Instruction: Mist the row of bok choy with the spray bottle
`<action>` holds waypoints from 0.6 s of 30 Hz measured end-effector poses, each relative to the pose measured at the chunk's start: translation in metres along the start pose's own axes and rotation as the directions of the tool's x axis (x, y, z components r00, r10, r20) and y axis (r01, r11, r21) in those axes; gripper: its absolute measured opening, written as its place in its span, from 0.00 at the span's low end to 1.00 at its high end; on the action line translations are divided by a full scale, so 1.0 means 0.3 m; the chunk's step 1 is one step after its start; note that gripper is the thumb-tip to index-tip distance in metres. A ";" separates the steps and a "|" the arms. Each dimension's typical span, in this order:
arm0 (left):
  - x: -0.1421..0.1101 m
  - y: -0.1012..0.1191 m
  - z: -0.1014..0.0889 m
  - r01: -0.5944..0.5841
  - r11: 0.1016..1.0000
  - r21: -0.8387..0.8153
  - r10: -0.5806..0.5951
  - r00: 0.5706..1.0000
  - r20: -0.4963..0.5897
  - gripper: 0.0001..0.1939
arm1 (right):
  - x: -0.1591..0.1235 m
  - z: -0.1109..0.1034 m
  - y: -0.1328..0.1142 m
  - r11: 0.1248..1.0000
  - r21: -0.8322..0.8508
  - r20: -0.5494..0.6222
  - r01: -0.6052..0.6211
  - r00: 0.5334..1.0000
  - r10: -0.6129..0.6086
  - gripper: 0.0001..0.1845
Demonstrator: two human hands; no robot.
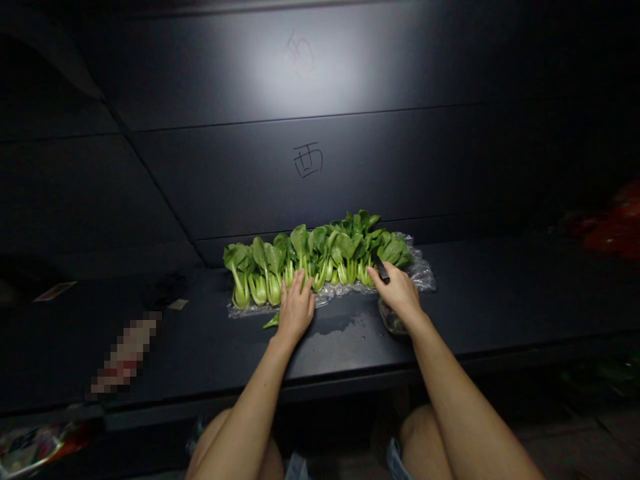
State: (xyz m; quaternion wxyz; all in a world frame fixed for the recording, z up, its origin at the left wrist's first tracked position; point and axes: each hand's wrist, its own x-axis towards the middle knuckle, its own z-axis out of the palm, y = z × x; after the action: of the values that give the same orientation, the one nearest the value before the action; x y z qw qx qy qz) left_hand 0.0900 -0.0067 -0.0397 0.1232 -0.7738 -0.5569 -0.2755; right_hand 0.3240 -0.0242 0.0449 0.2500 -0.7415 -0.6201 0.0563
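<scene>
A row of bok choy stands upright on crinkled clear plastic, leaves up and pale stems down, with more leaves behind at the right. My left hand reaches to the front of the row, fingers stretched out, its fingertips at the stems. At the right end, my right hand is closed round a spray bottle. The bottle's black head points toward the leaves, and its clear body shows below my hand. A loose green leaf lies beside my left wrist.
The dark shelf is wet, with drops, in front of the row. A dark back panel with a handwritten character rises behind. At left lie a small card and a blurred-out item. Red goods sit far right; packages lie lower left.
</scene>
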 end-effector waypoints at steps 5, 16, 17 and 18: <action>-0.001 -0.001 0.001 0.000 1.000 0.006 0.000 1.000 -0.001 0.22 | 0.002 0.000 0.010 1.000 -0.001 -0.008 -0.001 1.000 0.001 0.23; 0.000 0.001 -0.001 0.008 1.000 0.006 -0.008 1.000 0.015 0.21 | 0.006 -0.015 0.019 0.999 -0.013 -0.002 -0.035 0.999 0.035 0.24; 0.000 0.001 -0.001 0.008 1.000 0.004 -0.008 1.000 0.014 0.21 | 0.006 -0.015 0.020 0.999 -0.010 -0.006 -0.033 0.999 0.033 0.24; 0.000 0.001 -0.001 0.008 1.000 0.003 -0.009 1.000 0.014 0.21 | 0.007 -0.014 0.021 0.999 -0.007 -0.009 -0.032 0.999 0.032 0.23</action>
State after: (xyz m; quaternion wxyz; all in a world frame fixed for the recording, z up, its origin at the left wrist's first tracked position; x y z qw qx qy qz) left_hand 0.0903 -0.0069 -0.0393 0.1194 -0.7731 -0.5615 -0.2698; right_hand 0.3317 -0.0243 0.0464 0.2493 -0.7523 -0.6074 0.0549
